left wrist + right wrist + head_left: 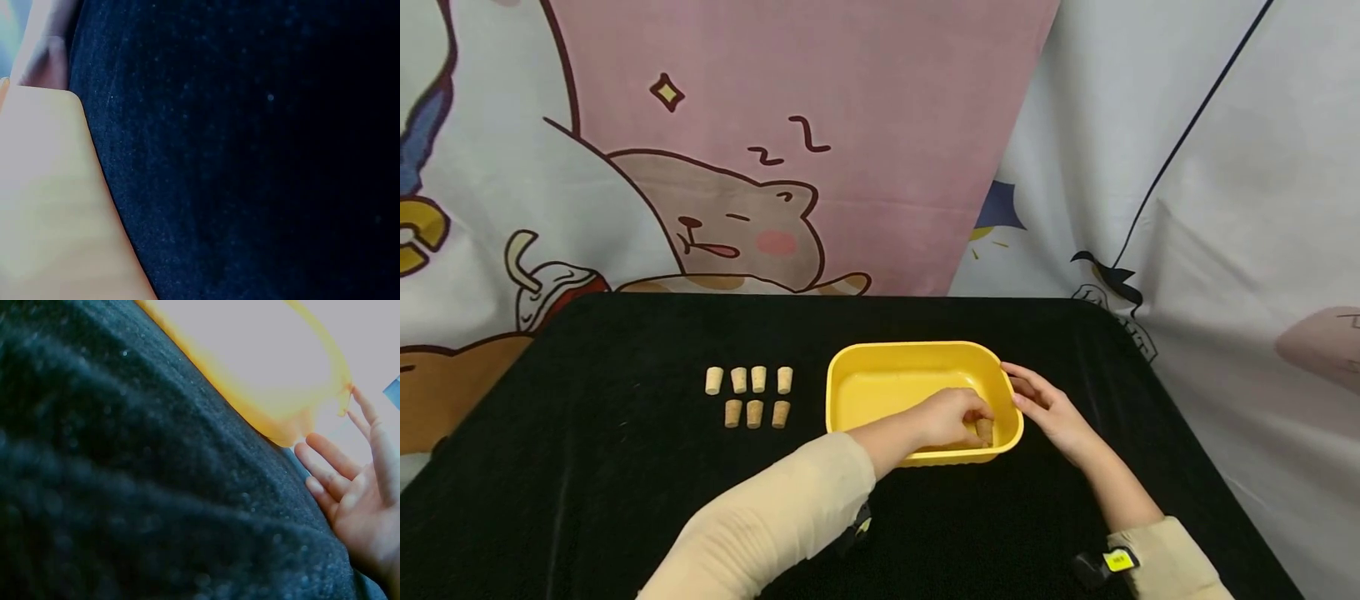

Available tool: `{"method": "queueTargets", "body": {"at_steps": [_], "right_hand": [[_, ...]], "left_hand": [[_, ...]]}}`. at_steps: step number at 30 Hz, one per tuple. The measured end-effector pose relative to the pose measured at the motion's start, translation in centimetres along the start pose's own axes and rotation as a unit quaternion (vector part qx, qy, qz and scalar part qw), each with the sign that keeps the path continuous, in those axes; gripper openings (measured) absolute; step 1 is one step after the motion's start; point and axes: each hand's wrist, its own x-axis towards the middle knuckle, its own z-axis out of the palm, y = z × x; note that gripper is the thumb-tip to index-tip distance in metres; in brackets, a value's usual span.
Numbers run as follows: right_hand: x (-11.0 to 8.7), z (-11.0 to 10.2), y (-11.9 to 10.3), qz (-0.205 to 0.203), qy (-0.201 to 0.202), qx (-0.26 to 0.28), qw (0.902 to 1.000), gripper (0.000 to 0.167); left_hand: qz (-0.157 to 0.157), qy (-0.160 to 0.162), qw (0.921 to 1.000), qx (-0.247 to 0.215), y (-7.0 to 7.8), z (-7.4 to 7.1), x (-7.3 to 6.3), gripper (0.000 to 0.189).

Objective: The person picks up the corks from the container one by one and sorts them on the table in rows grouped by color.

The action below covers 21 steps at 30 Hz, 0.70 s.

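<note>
My left hand (951, 417) reaches into a yellow plastic tub (891, 353) and pinches a cork (984, 431) close to the tub's right end. Fingers of my right hand (1056, 421) touch the outside of that end, fairly straight and spread, as the right wrist view also shows. Left of the tub, several tapered corks stand in two rows: a paler back row (739, 381) and a browner front row (754, 414). In the left wrist view the tub's pale side (50, 187) fills the left; the pinched cork is not visible there.
A black cloth (625, 500) covers the table under the tub and corks. Behind it hangs a printed curtain (887, 100) with cartoon animals. A dark wrist camera (1097, 567) sits at the right sleeve.
</note>
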Motion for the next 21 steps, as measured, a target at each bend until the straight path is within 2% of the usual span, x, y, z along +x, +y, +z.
{"method": "queueTargets", "body": {"at_steps": [6,16,21], "right_hand": [[0.1,-0.1,0.0,0.000,-0.005,-0.003,1.0000,0.048],[0.2,-0.1,-0.3,0.009,-0.006,0.003,0.9999,0.048],[0.0,0.0,-0.3,0.011,-0.006,0.010,0.9999,0.048]], "left_hand": [[0.002,0.000,1.0000,-0.004,0.1,-0.4,-0.1,0.036],[-0.014,0.048,0.9978,-0.043,0.4,-2.5,-0.6,0.033],[-0.007,0.068,0.9956,-0.064,0.7,-3.5,-1.4,0.035]]}}
